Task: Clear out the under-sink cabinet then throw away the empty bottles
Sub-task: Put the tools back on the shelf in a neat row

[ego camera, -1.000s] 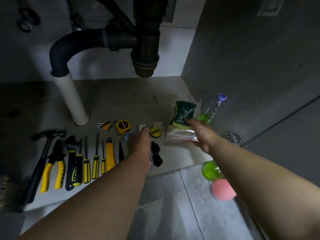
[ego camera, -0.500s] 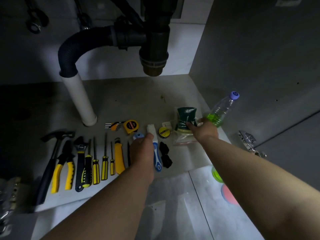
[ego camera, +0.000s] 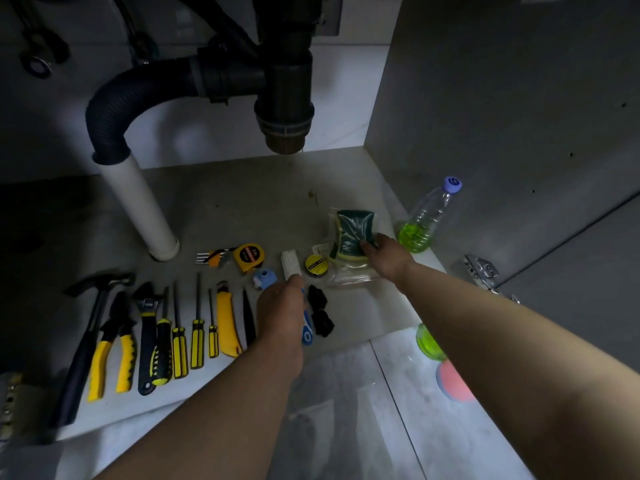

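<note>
- Looks like a two-handed grab is on. The left hand (ego camera: pixel 280 306) has its fingers curled round the blue handle of the brush (ego camera: pixel 290 266), and the white bristles poke out past the knuckles.
- The right hand (ego camera: pixel 388 254) is bent down over the right edge of the sponge bag (ego camera: pixel 346 271), one of its fingers (ego camera: pixel 365 244) lying on the sponge itself. Reads as a grip to me, though the thumb is hidden.
- Both things sit on the cabinet floor (ego camera: pixel 242 209), toward the front right.
- My take: lift the brush straight up before pulling back. The tape roll (ego camera: pixel 316 266) and black clips (ego camera: pixel 320 313) are just beside it and easy to drag along.
- That bag is floppy plastic, so I'd pinch the sponge through it instead of only the film, or it'll sag and slip.
- Watch the right wrist too. The bottle (ego camera: pixel 427 216) stands just beside that hand, against the right wall, and a careless swing could tip it.
- Contents: the clear bag holds a green-and-yellow sponge. The bottle has its purple cap on and some green liquid in the bottom, so I wouldn't call it empty.
- A second bottle (ego camera: pixel 426 341) is out on the tiled floor, mostly behind the right forearm. It's green, but I can't tell how full.
- The row of tools (ego camera: pixel 152 327) on the left looks untouched, so plenty left to clear.
</note>
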`<action>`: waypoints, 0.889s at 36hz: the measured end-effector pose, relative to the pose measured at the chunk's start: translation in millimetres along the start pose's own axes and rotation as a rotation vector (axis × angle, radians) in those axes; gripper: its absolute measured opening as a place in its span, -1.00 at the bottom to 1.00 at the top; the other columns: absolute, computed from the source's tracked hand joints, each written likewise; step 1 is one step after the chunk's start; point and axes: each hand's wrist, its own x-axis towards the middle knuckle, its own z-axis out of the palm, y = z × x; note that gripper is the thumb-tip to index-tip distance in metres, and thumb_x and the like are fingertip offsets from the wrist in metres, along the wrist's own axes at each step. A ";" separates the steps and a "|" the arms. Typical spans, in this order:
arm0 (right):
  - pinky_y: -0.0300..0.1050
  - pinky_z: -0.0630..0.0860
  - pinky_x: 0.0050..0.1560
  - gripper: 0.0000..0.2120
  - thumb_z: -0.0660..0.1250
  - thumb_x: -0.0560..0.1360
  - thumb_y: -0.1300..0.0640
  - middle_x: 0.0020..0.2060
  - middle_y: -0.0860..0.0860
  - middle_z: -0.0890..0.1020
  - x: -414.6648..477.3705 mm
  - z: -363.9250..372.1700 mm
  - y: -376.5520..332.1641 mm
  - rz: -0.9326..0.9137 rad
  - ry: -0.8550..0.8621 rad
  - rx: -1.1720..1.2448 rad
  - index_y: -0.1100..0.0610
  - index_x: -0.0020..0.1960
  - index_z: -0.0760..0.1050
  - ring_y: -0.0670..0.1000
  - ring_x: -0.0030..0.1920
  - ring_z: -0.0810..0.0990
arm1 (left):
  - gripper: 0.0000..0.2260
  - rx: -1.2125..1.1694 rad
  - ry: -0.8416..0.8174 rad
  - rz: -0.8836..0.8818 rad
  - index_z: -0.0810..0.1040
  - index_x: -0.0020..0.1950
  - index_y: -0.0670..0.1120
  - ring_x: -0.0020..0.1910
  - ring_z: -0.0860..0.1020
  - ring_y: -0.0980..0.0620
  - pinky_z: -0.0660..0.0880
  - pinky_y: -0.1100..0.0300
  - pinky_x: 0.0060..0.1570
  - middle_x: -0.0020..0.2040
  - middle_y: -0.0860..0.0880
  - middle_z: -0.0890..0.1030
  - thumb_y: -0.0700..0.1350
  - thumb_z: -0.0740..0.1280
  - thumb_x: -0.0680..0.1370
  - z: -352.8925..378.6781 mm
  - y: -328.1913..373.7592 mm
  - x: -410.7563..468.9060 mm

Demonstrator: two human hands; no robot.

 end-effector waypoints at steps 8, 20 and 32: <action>0.00 0.41 0.21 -0.32 0.02 0.55 -0.41 0.33 0.15 0.55 -11.3 -14.2 14.4 0.073 0.149 0.065 0.05 0.42 0.43 0.23 0.29 0.53 | -0.83 0.008 0.014 0.040 0.54 -0.12 -0.10 -0.16 0.52 -0.01 0.39 0.15 -0.16 -0.16 -0.07 0.57 -0.04 0.30 0.59 14.3 4.7 -9.5; 0.06 0.58 0.05 -0.73 0.20 0.49 -0.11 0.12 0.16 0.61 -125.5 -99.7 108.6 -0.037 0.057 -0.728 0.02 0.08 0.50 0.24 0.10 0.61 | -0.91 0.479 -0.324 0.385 0.57 -0.12 -0.04 -0.13 0.61 -0.07 0.52 0.14 -0.07 -0.18 -0.05 0.64 -0.11 0.32 0.57 81.9 -17.3 -62.3; 0.00 0.48 -0.09 -0.54 0.29 0.49 0.15 0.10 0.14 0.62 -178.2 -72.3 162.4 0.051 0.107 -0.707 0.03 0.34 0.25 0.27 0.07 0.63 | -0.93 1.044 -0.735 0.581 0.60 0.03 0.00 -0.22 0.53 0.04 0.42 0.23 -0.21 -0.22 0.06 0.56 -0.10 0.37 0.55 76.8 -53.4 -89.7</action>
